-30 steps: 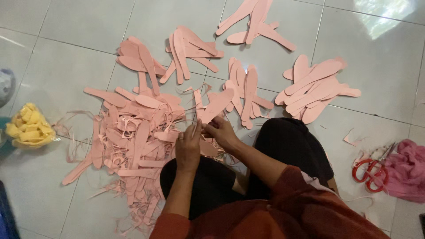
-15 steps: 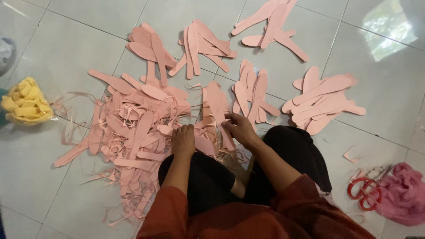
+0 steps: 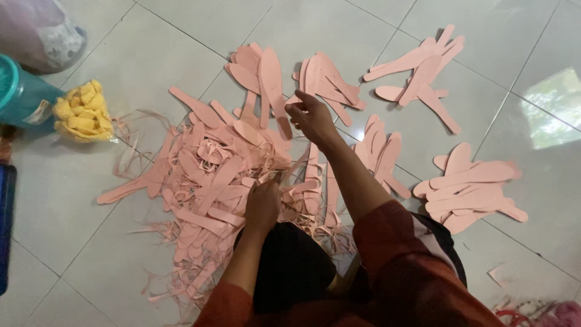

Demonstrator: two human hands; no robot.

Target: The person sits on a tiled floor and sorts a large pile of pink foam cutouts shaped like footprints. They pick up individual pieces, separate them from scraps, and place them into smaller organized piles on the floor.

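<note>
While sitting on the pale tiled floor (image 3: 91,200), pressing the left hand (image 3: 263,206) down into the tangled heap of pink scraps (image 3: 206,188), fingers curled and clutching at thin strips just in front of the knees. Reaching the right hand (image 3: 310,116) forward above the heap, fingers partly bent and pinching together; cannot tell whether anything is caught between them. Hovering close to a fanned pile of pink sole-shaped cutouts (image 3: 266,79), flat, smooth and matte, rounded at one end and narrowing at the other. Lying around in separate stacks: more cutouts near the top (image 3: 417,66) and at the right (image 3: 472,188). Sitting at the left edge, a crumpled yellow bundle (image 3: 82,112) beside a teal tub (image 3: 21,100).
</note>
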